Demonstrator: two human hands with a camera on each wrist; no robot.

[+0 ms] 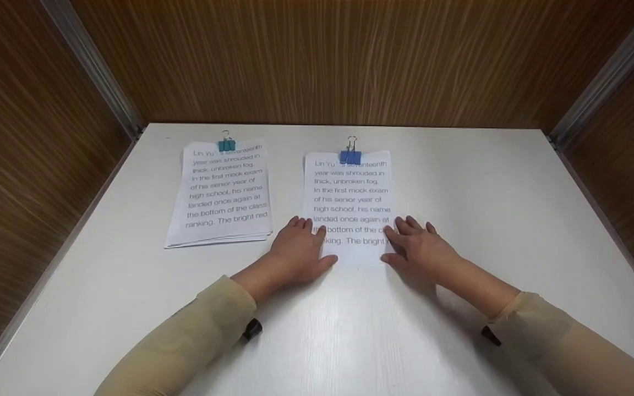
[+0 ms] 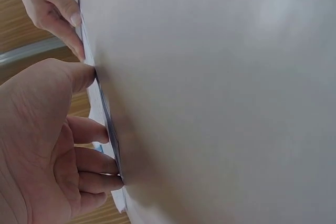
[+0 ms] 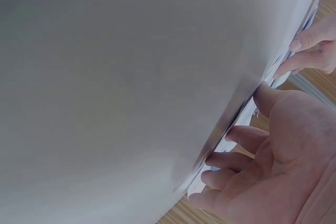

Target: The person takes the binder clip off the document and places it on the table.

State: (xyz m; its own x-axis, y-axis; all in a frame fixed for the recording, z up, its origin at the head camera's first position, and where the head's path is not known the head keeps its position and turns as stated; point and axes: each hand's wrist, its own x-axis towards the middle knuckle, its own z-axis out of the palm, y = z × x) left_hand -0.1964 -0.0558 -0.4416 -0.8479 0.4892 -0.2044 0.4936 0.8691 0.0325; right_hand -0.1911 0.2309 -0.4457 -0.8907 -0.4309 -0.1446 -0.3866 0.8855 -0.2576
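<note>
A stack of printed paper [image 1: 350, 201] lies on the white table, held at its top edge by a blue binder clip [image 1: 350, 157]. At its lower left side is my left hand [image 1: 301, 250], the index finger and thumb on the sheet's edge and the other fingers on the table beside it. My right hand [image 1: 419, 247] rests the same way at the lower right side. In the left wrist view the fingers of the left hand [image 2: 47, 140] are spread and loosely bent along the stack's edge. The right wrist view shows the right hand [image 3: 273, 156] similarly relaxed.
To the left lies a second stack of printed paper [image 1: 223, 192], slightly fanned at the bottom, with a teal binder clip [image 1: 227, 145] on top. Wood-grain panels [image 1: 339, 60] enclose the white table [image 1: 515, 220] at the back and both sides.
</note>
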